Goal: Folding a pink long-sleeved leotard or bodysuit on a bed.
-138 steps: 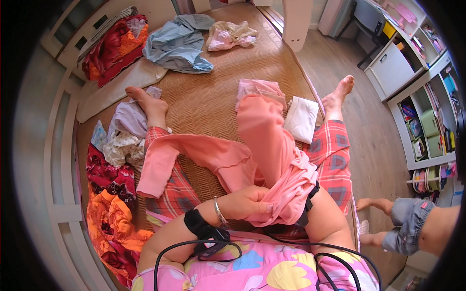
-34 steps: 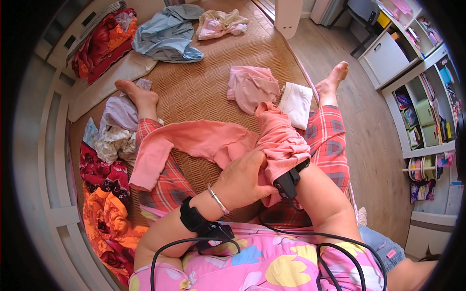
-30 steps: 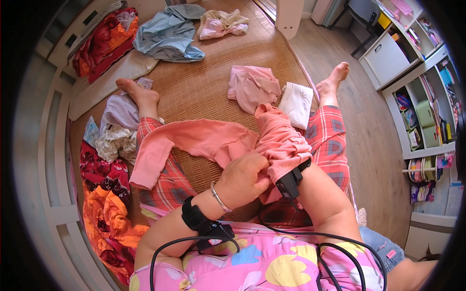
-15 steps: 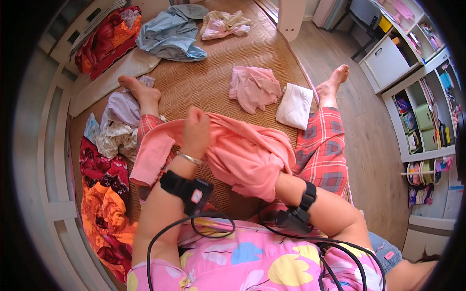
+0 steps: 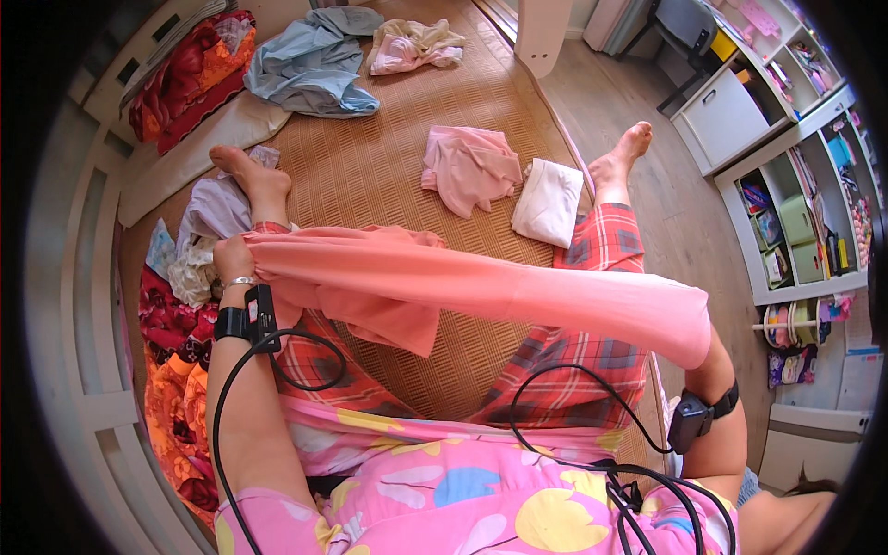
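A coral-pink garment (image 5: 481, 282) is stretched across my lap, above the mat. Its long tube, a sleeve or a trouser leg, runs from my left hand to my right forearm. At the left, my left hand (image 5: 233, 259) is closed around bunched cloth. My right hand is hidden inside the tube's wide end, so its fingers do not show; only my right forearm (image 5: 712, 370) comes out of the opening. A loose part of the garment hangs below the stretched tube. Beyond it lie a folded pale pink garment (image 5: 472, 169) and a folded white cloth (image 5: 548, 203).
I sit legs apart on a woven mat (image 5: 370, 157). A crumpled light blue garment (image 5: 314, 65) and cream-and-pink clothing (image 5: 416, 46) lie farther off. Red-orange floral bedding (image 5: 176, 407) is on my left. Black cables (image 5: 222, 444) trail from my wrist straps. Another person's arm (image 5: 786, 523) shows lower right.
My hands have moved apart, left hand to the left and right arm to the right. The bunched pink garment is now pulled out into a long band between them.
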